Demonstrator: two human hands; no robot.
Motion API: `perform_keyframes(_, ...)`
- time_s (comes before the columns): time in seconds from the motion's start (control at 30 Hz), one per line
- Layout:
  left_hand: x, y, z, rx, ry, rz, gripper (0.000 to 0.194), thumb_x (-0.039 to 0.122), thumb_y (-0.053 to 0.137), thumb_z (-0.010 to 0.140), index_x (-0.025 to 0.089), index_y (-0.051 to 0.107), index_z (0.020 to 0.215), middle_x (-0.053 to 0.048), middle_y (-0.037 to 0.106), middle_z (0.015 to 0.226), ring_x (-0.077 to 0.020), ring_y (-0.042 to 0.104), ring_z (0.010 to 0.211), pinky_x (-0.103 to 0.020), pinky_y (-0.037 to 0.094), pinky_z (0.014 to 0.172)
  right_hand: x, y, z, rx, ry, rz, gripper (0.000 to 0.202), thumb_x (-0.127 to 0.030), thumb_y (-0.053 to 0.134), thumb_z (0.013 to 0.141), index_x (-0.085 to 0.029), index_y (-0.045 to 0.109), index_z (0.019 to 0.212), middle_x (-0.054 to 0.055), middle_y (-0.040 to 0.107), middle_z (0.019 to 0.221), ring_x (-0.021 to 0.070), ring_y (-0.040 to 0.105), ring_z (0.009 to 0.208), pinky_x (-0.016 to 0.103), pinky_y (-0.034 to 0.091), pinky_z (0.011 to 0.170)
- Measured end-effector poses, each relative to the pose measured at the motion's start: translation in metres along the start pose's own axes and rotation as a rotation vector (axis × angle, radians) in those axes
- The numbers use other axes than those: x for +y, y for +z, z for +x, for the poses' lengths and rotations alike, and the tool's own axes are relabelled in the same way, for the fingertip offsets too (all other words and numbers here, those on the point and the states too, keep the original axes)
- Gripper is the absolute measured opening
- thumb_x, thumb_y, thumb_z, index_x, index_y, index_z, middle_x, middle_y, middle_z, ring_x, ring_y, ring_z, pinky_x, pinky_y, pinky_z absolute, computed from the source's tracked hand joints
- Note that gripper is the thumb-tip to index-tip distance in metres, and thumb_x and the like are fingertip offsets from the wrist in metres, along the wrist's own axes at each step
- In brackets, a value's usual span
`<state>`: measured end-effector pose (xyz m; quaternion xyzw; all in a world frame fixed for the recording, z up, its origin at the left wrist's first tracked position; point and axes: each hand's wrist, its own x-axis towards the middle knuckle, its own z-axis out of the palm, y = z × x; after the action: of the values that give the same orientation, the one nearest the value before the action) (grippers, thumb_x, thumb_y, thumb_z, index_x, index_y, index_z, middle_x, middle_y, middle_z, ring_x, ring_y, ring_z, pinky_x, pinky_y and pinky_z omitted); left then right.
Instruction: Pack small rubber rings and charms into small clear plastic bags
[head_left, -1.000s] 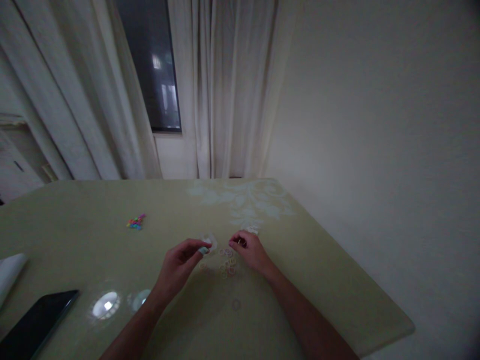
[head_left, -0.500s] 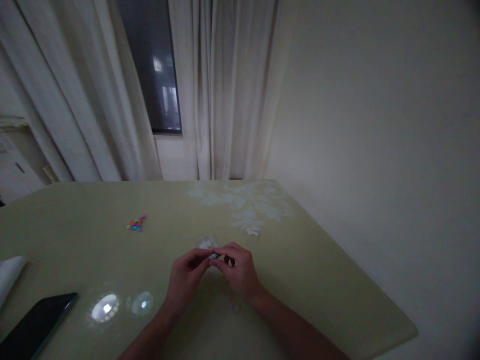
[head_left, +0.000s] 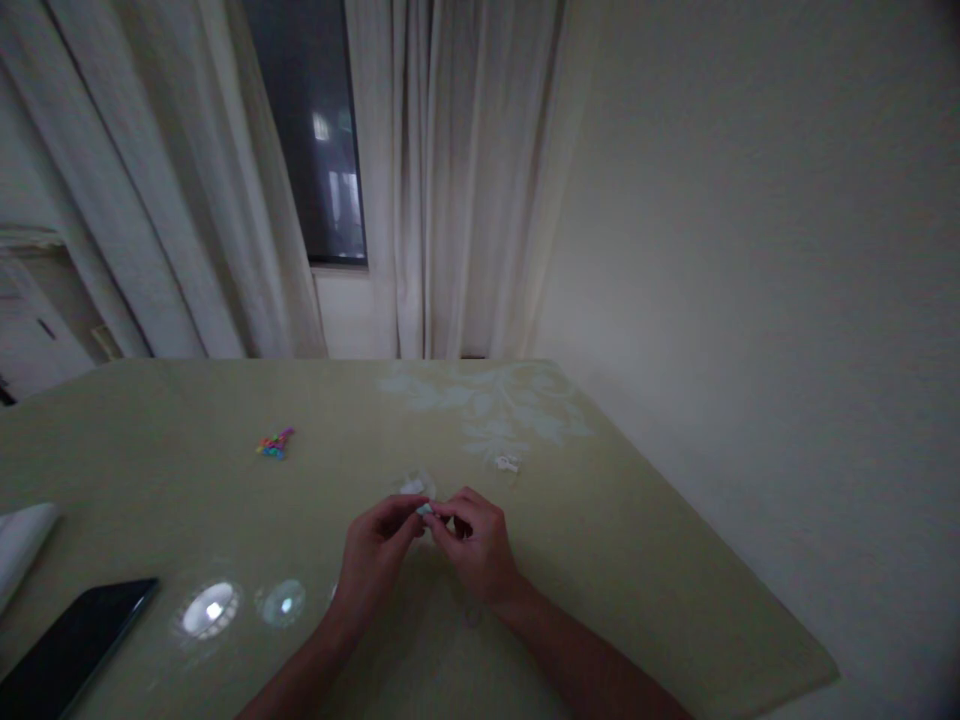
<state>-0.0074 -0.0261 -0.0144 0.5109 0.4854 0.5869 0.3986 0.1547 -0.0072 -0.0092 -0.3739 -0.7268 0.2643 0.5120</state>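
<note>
Between the fingertips of both hands is a small pale blue-green piece (head_left: 425,509), too small to tell its kind. My left hand (head_left: 379,535) is closed, pinching it from the left. From the right, my right hand (head_left: 474,535) pinches at the same piece with thumb and forefinger. Just behind the fingers, a small clear bag or dish with white pieces (head_left: 413,486) rests on the table. Beyond my right hand lie a few small white pieces (head_left: 508,464).
Several small bright-coloured pieces (head_left: 276,444) lie in a pile at the left on the table (head_left: 637,560). A dark flat device (head_left: 79,645) and a white roll or sheet (head_left: 26,540) are at the near left. A wall (head_left: 750,250) borders the right side.
Both hands stay together with the small piece; the right fingers have shifted slightly, and more of the pale piece shows. The view has moved a little.
</note>
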Motion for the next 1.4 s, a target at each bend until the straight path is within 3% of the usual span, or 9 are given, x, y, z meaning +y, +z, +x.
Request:
perform_keyframes(0.3,0.004,0.003,0.000,-0.046,-0.087,-0.090,0.030,0.042,0.081,0.075,0.019,0.079,0.094,-0.007,0.084,0.089,-0.0264,0.080,0.083,-0.035,0.066,0.077,0.001,0.001,-0.003,-0.001,-0.005,-0.117,0.012,-0.029,0.070,0.091,-0.021,0.079,0.092,0.002,0.064,0.073,0.0136,0.053,0.059,0.027,0.046,0.061)
perform_keyframes(0.43,0.005,-0.003,0.001,-0.096,0.032,0.163,0.023,0.039,0.074,0.081,0.021,0.077,0.096,-0.004,0.081,0.079,-0.0221,0.077,0.069,-0.029,0.062,0.064,0.003,0.000,-0.003,-0.015,-0.020,-0.128,0.011,-0.026,0.069,0.090,-0.020,0.077,0.086,0.002,0.063,0.072,0.0141,0.054,0.060,0.026,0.043,0.060)
perform_keyframes(0.57,0.007,-0.007,0.003,-0.113,0.140,0.266,0.015,0.035,0.072,0.084,0.022,0.074,0.092,-0.003,0.079,0.080,-0.0198,0.074,0.070,-0.027,0.059,0.067,0.003,-0.002,-0.001,-0.057,-0.033,-0.132,0.011,-0.024,0.067,0.090,-0.019,0.075,0.085,0.002,0.063,0.071,0.0143,0.055,0.061,0.026,0.042,0.060)
perform_keyframes(0.9,0.019,-0.004,0.007,-0.185,-0.113,-0.122,0.022,0.038,0.084,0.074,0.019,0.078,0.083,-0.004,0.081,0.081,-0.0215,0.076,0.078,-0.029,0.060,0.075,0.000,-0.003,-0.001,-0.061,-0.006,-0.120,0.011,-0.028,0.068,0.091,-0.020,0.074,0.087,0.001,0.061,0.073,0.0135,0.052,0.061,0.026,0.041,0.059)
perform_keyframes(1.07,0.015,-0.003,0.005,-0.177,-0.082,-0.086,0.017,0.033,0.082,0.076,0.021,0.081,0.087,-0.004,0.082,0.084,-0.0230,0.078,0.082,-0.030,0.062,0.079,0.000,-0.003,-0.002,-0.045,-0.037,-0.165,0.007,-0.022,0.067,0.090,-0.020,0.072,0.086,0.001,0.060,0.074,0.0141,0.054,0.064,0.026,0.041,0.061)
perform_keyframes(1.23,0.002,-0.006,0.004,-0.079,0.014,0.094,0.018,0.033,0.077,0.079,0.023,0.083,0.093,-0.004,0.084,0.090,-0.0235,0.079,0.083,-0.032,0.062,0.081,0.003,-0.002,0.001,-0.054,0.011,-0.089,0.009,-0.027,0.070,0.091,-0.020,0.077,0.089,0.001,0.062,0.073,0.0141,0.055,0.062,0.026,0.041,0.060)
perform_keyframes(1.4,0.000,-0.004,0.004,-0.077,-0.095,-0.001,0.027,0.040,0.081,0.075,0.020,0.081,0.093,-0.007,0.084,0.088,-0.0250,0.079,0.080,-0.034,0.064,0.076,0.008,-0.003,0.001,-0.072,0.000,-0.030,0.023,-0.041,0.071,0.095,-0.021,0.081,0.092,0.003,0.066,0.074,0.0155,0.058,0.065,0.027,0.045,0.063)
